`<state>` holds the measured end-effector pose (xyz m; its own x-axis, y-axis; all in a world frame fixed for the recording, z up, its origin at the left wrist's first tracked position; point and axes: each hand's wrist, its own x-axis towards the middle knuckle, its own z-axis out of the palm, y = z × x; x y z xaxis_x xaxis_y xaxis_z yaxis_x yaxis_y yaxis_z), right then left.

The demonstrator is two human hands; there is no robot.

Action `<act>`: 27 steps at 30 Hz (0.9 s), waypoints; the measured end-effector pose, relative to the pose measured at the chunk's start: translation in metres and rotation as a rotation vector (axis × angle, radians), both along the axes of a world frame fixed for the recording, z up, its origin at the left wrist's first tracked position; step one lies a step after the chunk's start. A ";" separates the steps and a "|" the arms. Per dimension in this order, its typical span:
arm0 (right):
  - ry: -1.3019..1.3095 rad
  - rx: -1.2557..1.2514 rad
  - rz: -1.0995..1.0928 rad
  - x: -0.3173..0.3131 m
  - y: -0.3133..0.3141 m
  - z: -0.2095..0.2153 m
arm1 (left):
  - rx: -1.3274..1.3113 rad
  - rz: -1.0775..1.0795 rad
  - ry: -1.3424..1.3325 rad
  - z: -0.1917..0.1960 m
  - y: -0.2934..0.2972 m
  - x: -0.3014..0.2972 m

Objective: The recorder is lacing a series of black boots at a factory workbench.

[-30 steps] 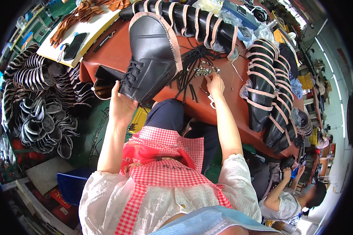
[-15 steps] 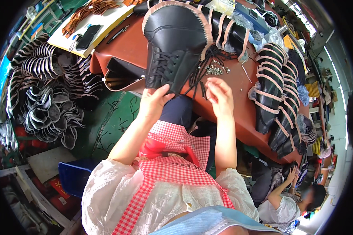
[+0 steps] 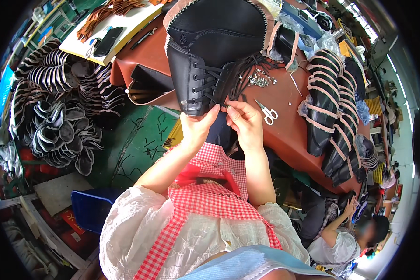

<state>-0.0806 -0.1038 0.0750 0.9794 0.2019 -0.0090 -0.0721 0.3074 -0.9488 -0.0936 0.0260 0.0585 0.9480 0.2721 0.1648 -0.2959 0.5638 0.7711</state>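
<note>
While the black leather boot upper (image 3: 210,51) stood on the edge of the red-brown counter (image 3: 289,126), both hands worked at its lacing. Left hand (image 3: 196,126) gripped the lower end of the upper, thumb and fingers clamped on the leather. Right hand (image 3: 245,121) pinched a black lace (image 3: 214,91) right at the bottom eyelets, fingertips closed on it.

Progress, judged from the view: several crossings of lace already ran up the eyelet rows, so threading looked mostly done. Remaining work seemed to be the bottom end, where the fingers were; whether a knot existed there I couldn't tell, fingers hid it. Loose lace ends trailed off to the right of the upper.

Small white-handled scissors (image 3: 267,113) lay on the counter just beside the right hand, untouched. A scatter of small metal fittings (image 3: 259,80) sat near them. A row of pink-trimmed black uppers (image 3: 331,107) lay along the right side of the counter; more uppers were heaped on the floor at left (image 3: 56,126).
</note>
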 end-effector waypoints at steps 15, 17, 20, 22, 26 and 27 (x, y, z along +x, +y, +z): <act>-0.129 -0.120 -0.067 -0.005 0.010 0.004 | 0.236 0.150 -0.039 -0.001 -0.002 -0.007; -0.149 -0.111 -0.055 -0.005 0.010 0.004 | 0.257 0.124 -0.034 -0.003 -0.002 -0.008; -0.173 -0.101 -0.035 -0.006 0.010 0.005 | 0.177 0.098 -0.019 0.000 -0.004 -0.010; -0.188 -0.101 -0.030 -0.008 0.009 0.007 | 0.179 0.093 -0.012 0.002 -0.004 -0.010; -0.229 -0.150 -0.039 -0.009 0.011 0.004 | 0.184 0.077 -0.002 -0.001 -0.003 -0.010; -0.255 -0.158 -0.045 -0.009 0.011 0.001 | 0.181 0.076 0.000 -0.004 -0.003 -0.011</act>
